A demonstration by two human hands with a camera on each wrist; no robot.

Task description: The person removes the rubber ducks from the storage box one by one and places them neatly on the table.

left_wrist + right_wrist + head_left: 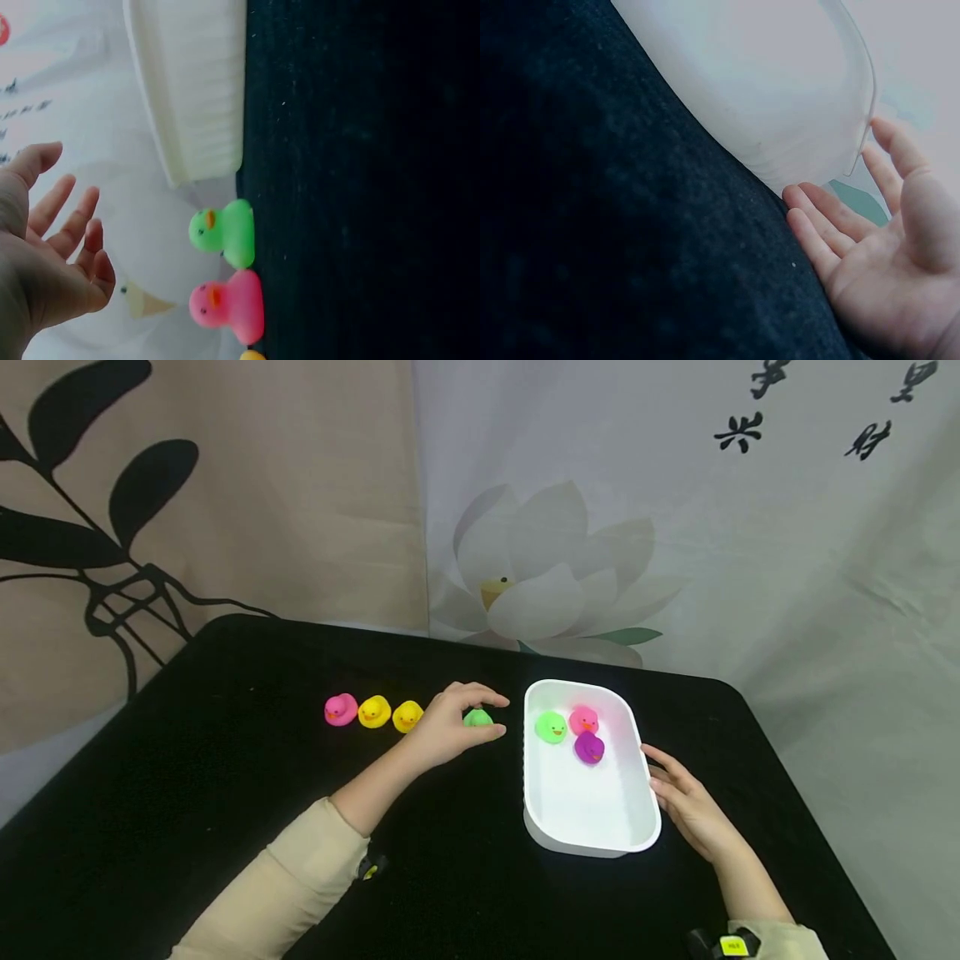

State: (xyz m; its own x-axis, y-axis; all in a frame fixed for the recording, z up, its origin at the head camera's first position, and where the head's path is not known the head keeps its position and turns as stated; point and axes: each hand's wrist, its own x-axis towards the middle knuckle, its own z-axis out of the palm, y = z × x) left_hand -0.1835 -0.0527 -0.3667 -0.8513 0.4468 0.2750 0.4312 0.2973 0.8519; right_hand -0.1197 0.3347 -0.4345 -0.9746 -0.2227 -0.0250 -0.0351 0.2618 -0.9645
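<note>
A white tub [592, 814] stands on the black worktop [435, 877]. Just left of the tub sits a green duck [477, 718]; above it the left hand [448, 727] has its grip spread and empty. That hand blocks the head view of a pink duck [229, 306] next farther from the tub. Beyond, leftward from the tub, come two yellow ducks [374, 712] and another pink duck [341, 710]. Inside the tub, toward its far end, cluster pale green [551, 727], pink [583, 720] and purple ducks [589, 748]. The right hand [690, 810] touches the tub's right side, fingers extended, its grip closed on nothing. Behind the tub hangs a lotus-printed backdrop [570, 427].
</note>
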